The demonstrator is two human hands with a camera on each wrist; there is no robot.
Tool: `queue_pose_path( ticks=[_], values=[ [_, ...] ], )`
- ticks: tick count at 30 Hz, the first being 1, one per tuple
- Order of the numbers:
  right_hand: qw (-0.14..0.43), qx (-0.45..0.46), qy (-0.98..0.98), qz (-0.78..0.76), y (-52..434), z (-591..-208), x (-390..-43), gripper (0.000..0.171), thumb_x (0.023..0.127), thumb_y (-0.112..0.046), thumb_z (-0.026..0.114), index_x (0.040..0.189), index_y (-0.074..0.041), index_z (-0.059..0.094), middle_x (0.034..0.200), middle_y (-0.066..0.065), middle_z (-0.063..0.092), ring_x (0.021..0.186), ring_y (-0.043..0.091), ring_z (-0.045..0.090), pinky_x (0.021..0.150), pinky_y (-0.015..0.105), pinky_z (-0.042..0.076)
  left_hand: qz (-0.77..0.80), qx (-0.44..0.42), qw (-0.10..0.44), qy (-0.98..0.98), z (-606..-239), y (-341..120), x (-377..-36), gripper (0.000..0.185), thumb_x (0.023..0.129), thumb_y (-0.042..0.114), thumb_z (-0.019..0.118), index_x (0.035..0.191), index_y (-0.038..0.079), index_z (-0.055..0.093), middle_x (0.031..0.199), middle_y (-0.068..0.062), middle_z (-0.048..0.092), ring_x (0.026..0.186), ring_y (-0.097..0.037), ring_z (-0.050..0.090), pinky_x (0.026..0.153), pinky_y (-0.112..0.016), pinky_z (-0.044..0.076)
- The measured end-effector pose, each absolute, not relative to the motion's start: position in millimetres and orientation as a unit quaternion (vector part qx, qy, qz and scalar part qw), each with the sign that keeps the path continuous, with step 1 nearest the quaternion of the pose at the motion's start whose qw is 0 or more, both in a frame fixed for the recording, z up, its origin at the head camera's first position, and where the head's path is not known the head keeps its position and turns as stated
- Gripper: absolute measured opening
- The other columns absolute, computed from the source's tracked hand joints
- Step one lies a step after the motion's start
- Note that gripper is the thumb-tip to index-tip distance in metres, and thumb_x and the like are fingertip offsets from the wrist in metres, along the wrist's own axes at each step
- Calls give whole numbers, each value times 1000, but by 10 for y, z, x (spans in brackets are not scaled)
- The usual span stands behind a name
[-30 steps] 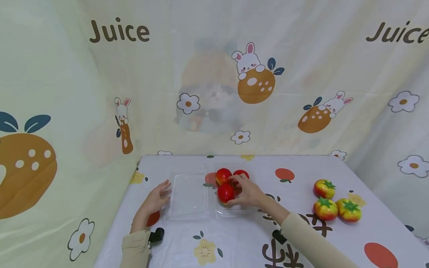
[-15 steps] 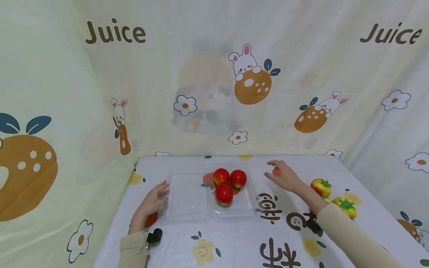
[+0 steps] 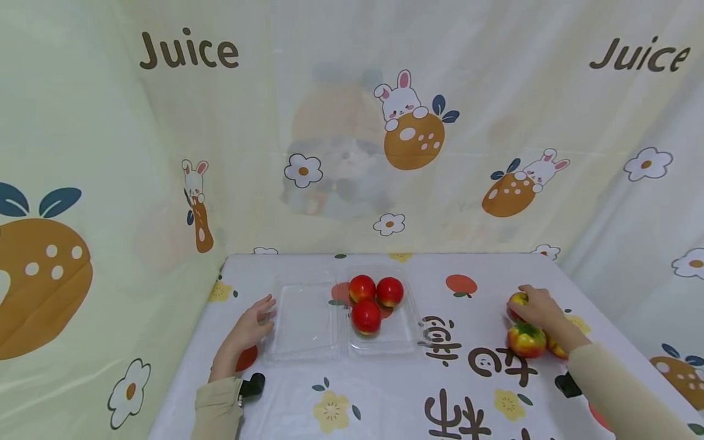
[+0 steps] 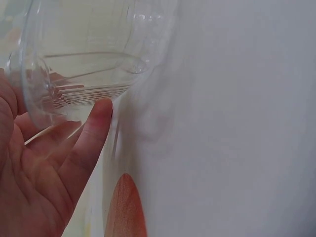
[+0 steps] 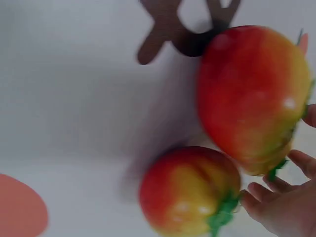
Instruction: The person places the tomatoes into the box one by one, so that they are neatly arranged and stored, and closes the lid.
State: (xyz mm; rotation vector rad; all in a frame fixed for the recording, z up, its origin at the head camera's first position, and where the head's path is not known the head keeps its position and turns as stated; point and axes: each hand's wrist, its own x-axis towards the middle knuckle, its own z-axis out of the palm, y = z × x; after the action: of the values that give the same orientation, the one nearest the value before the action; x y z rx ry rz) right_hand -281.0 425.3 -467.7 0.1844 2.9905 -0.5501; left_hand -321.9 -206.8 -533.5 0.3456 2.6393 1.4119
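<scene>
Here, nearest at the right of the frame, a front red-and-yellow fruit [image 3: 526,340] sits just beside a second fruit [image 3: 555,348] partly covered by the right wrist, and beyond them the right hand [image 3: 538,310] is over the far red-and-yellow fruit [image 3: 517,299], thumb and fingers about it, though I cannot tell whether they grip. Left of centre, the left hand [image 3: 249,327], fingers loosely extended, touches the left side of a clear plastic container [image 3: 308,321], whose right half holds three red fruits [image 3: 365,316] mid-frame, well apart from the right hand. Behind, a printed curtain [image 3: 341,226] fills the upper frame.
</scene>
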Motion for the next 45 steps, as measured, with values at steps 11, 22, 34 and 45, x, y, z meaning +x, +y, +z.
queue_pose_path(
  ticks=[11,22,34,45],
  values=[
    [40,89,969,-226,4364,-4838,-2804,74,91,-41,55,134,12,25,114,39,30,95,47,40,84,60,42,468,145,45,871,-5354,-2085,-3220,55,89,0,54,141,-3,36,152,-16,24,126,-37,45,96,-46,45],
    [31,95,967,-233,4373,-4945,-2841,74,81,-29,70,129,7,27,109,35,32,93,46,41,81,59,45,472,137,53,869,-5372,-2086,-3218,56,89,1,55,142,-1,37,153,-13,24,127,-37,44,97,-46,44],
    [-24,70,970,-233,4303,-4911,-2906,84,81,-36,70,137,7,26,117,36,35,99,47,41,85,62,42,469,119,57,873,-5375,-2085,-3232,57,88,2,56,142,1,38,154,-11,24,126,-35,45,94,-44,47],
    [-84,-9,956,-281,3646,-4519,-3037,80,78,-26,75,140,0,31,126,30,38,110,45,39,88,62,43,468,128,55,873,-5340,-2079,-3215,56,88,-1,55,141,-3,36,153,-15,23,125,-38,45,89,-43,50]
  ],
)
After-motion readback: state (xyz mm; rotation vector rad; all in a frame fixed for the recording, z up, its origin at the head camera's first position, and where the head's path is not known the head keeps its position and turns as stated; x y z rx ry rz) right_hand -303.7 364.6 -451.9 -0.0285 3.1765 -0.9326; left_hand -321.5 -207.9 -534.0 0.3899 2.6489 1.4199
